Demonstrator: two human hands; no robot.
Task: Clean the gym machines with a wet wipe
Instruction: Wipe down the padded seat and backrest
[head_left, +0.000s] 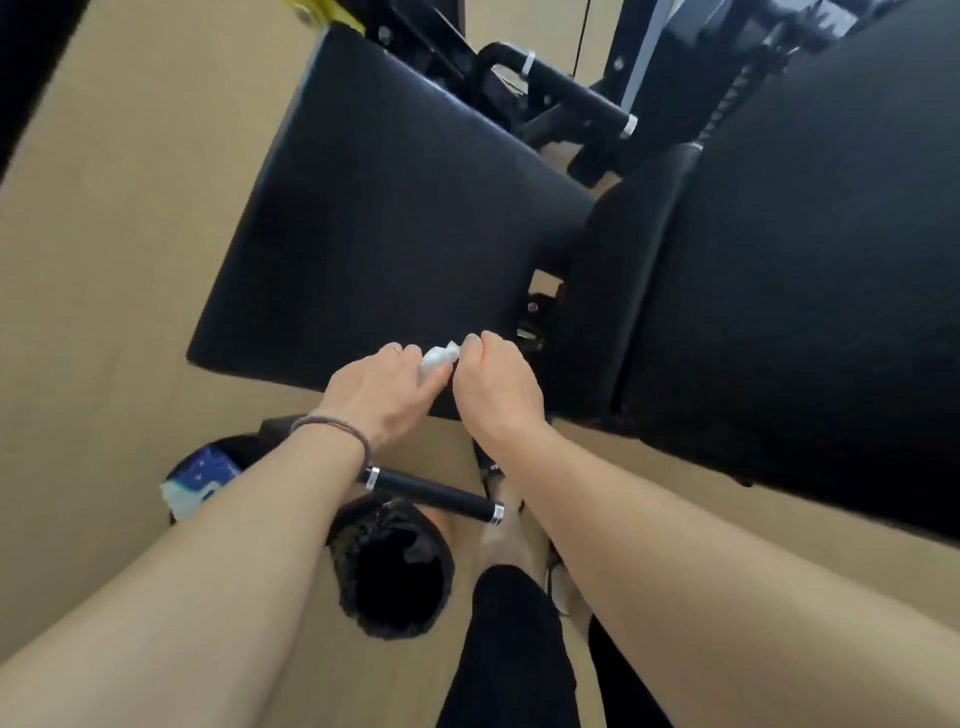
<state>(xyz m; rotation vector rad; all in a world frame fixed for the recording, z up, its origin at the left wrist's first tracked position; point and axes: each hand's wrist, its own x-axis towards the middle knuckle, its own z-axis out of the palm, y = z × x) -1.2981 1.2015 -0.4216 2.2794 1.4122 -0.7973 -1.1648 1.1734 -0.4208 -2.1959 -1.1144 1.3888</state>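
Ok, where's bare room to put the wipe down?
The black seat pad is bare beyond both hands. The tan floor left of it is open too. It is crowded near your feet: bin, wipes pack and a handle.

Bare forearms, dark band (332, 423) on left wrist, black trousers (511, 649)

Wipe packet (200, 480) partly behind forearm
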